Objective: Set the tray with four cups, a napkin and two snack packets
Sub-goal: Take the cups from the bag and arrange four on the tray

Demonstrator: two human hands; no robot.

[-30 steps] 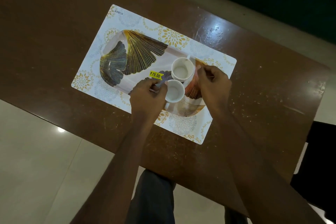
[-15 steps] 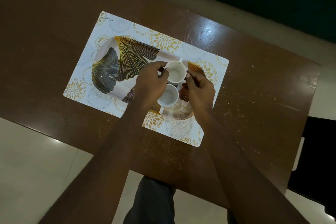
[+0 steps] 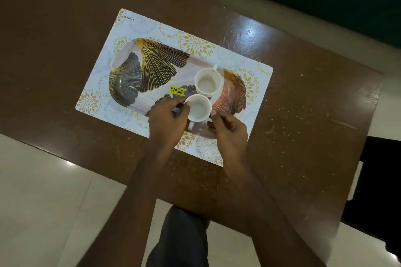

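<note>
A tray (image 3: 156, 67) printed with gold and dark fan-shaped leaves lies on a white and gold placemat (image 3: 138, 26). Two empty white cups stand on the tray's right part, touching each other: the far cup (image 3: 207, 81) and the near cup (image 3: 198, 107), whose handle points toward me. My left hand (image 3: 167, 119) presses its fingertips against the near cup's left rim. My right hand (image 3: 227, 128) touches the cup's right side with a fingertip, its other fingers curled. No napkin or snack packets are in view.
The placemat lies on a brown table (image 3: 303, 115) with a scuffed, shiny top. A yellow price sticker (image 3: 176, 90) sits on the tray beside the cups. The tray's left half carries nothing. A dark chair (image 3: 379, 180) stands at the table's right end.
Both hands have come back from the far cup to the near cup and now hold it from either side. The cups stay side by side on the tray.
</note>
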